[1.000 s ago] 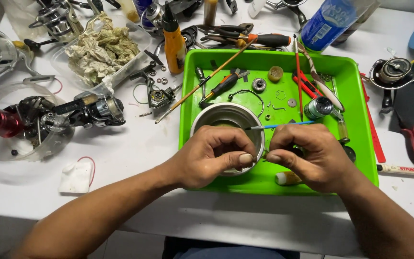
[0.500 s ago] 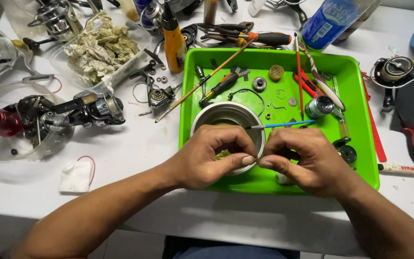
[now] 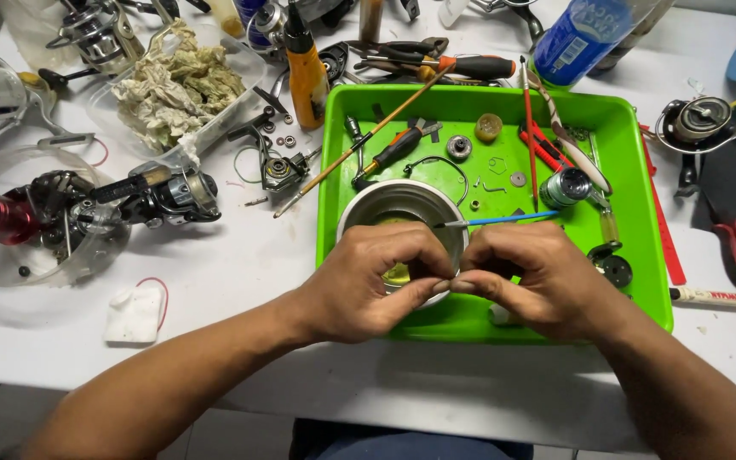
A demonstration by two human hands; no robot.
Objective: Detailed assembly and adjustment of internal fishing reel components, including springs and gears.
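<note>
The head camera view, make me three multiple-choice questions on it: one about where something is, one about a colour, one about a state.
1. Where does the metal bowl stand?
A. inside the green tray
B. on the white table left of the tray
C. on the floor

2. What colour is the thin stick resting across the bowl's rim?
A. red
B. blue
C. yellow

3. How are the left hand and right hand placed?
A. far apart
B. flat on the table
C. fingertips meeting over the bowl

Answers: 1 A, the bowl sits on the tray's floor. 2 B, its shaft shows blue. 3 C, both hands pinch together above the bowl's near edge.
</note>
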